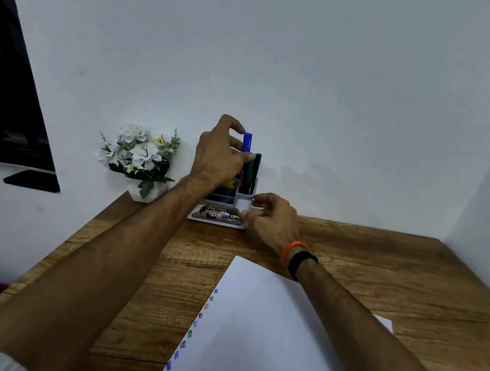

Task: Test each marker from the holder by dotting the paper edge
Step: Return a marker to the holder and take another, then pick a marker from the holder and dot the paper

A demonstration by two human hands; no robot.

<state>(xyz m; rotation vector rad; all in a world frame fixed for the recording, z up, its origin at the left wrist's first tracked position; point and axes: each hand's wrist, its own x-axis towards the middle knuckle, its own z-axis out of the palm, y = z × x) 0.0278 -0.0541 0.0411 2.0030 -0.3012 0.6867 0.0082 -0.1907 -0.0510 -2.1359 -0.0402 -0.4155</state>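
Marker, blue (247, 142): upright above the holder (245, 199), pinched near its cap end in the grip of the left hand (220, 153), thumb and fingers curled round it.
Markers, dark green (252, 170): standing in the holder's right-hand cup, just beside the blue one.
Right hand (272, 218): fingers curled against the holder's white cup, steadying it; orange band and black band (302, 262) at the wrist.
Holder: grey-white desk organiser at the far edge of the wooden tabletop (384, 263), against the wall.
Paper (261, 346): white sheet lying near the person, a row of coloured dots (190, 332) along its left edge.
Flower pot (143, 157): white blooms, left of the holder.
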